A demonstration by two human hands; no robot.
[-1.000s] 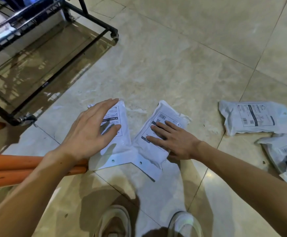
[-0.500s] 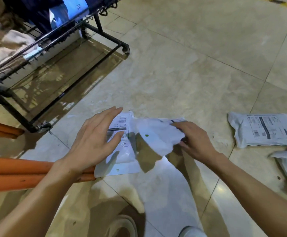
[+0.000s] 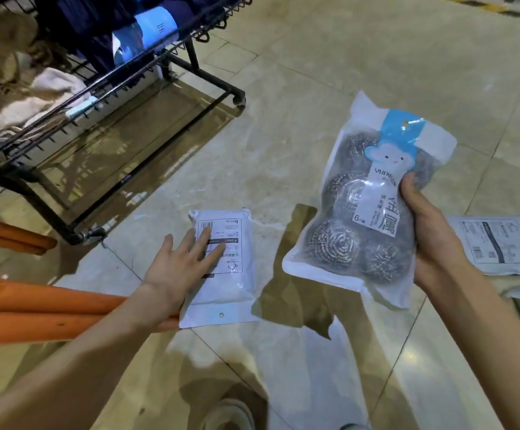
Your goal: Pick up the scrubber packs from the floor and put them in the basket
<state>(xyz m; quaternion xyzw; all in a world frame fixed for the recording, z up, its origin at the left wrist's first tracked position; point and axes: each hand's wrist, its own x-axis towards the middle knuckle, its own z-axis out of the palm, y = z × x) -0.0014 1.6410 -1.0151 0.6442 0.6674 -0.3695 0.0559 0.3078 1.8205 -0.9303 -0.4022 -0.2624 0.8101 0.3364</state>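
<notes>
Steel-wool scouring balls show through the clear plastic scrubber pack (image 3: 367,200) that the right hand (image 3: 432,234) grips by its right edge, thumb across the front, lifted off the floor with its blue header card pointing up and away. The left hand (image 3: 181,265) lies flat, fingers straight and spread, pressing on a second scrubber pack, white back side up (image 3: 224,268), which rests on the beige tiled floor (image 3: 283,72) with its long axis running away from the person. The black wire basket on a wheeled frame (image 3: 97,97) stands up and to the left, beyond the left hand and well apart from the raised pack, so the left arm is the nearer one. A third white pack (image 3: 500,243) lies on the floor behind the right wrist. Two orange poles (image 3: 35,311) lie under the left forearm.
</notes>
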